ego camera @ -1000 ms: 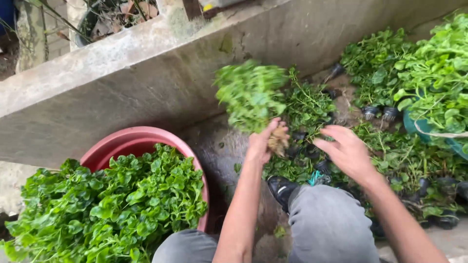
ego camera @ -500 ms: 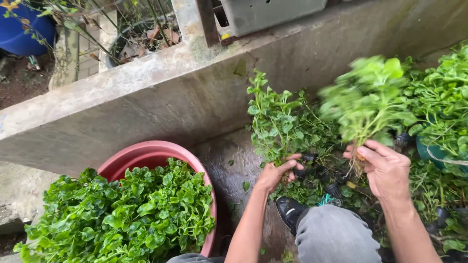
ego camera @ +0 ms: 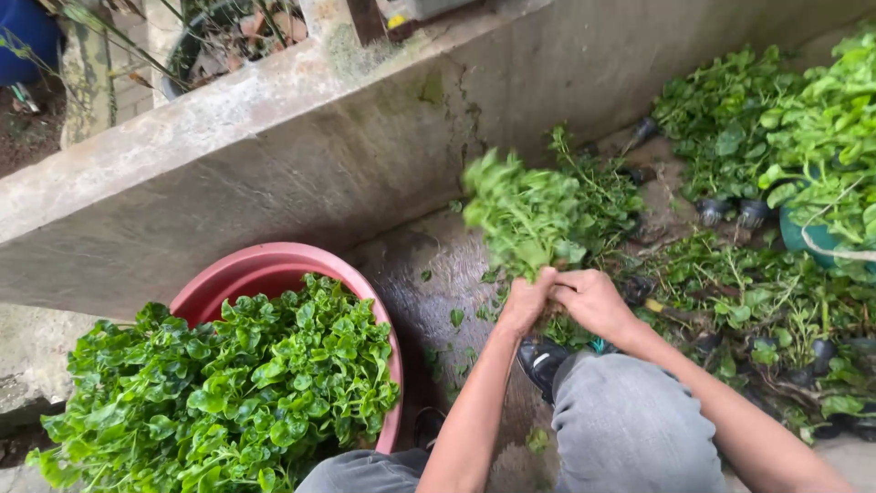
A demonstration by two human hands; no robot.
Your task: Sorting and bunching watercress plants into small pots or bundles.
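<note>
Both hands meet at the base of one bunch of greens [ego camera: 525, 215], held upright above the wet concrete floor [ego camera: 424, 265], just in front of the person's knee [ego camera: 630, 411]: the left hand [ego camera: 527, 301] is clenched around the stems, and the right hand [ego camera: 591, 299] is closed on the same stems just beside it, the two touching. To handle the bunch well, the grip should stay low on the stems, firm enough that none slip but not crushing the leaves, with the stem ends kept level so the bunch stays tidy. The red basin [ego camera: 274, 269], heaped with greens, stands to the left, near enough to reach. Half a second ago the hands were apart, each with its own bunch, the right one's blurred by motion; now a single bunch sits between them, nearer the middle of the view
</note>
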